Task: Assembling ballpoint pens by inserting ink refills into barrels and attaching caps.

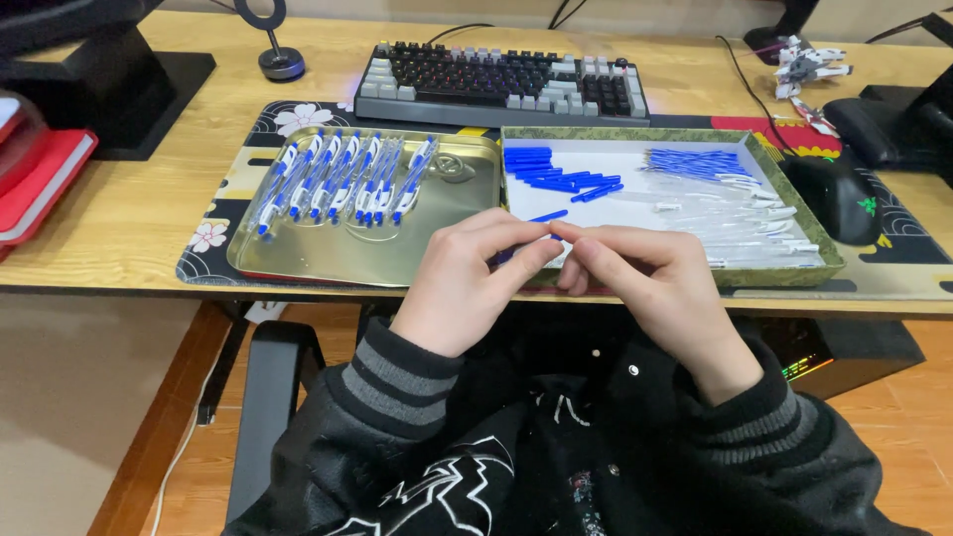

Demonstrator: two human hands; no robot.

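Roughly a dozen assembled pens [342, 179] lie in a row in the gold metal tray [447, 253], just left of the white parts box [789, 273]. Inside the box, blue caps [551, 171], blue refills [695, 161] and clear barrels [740, 213] remain, so, by this count, much assembly is judged outstanding. At the box's near-left corner, the left hand [462, 288] and right hand [650, 288] meet, fingertips pinched closed on a small blue pen part [504, 255], mostly hidden.
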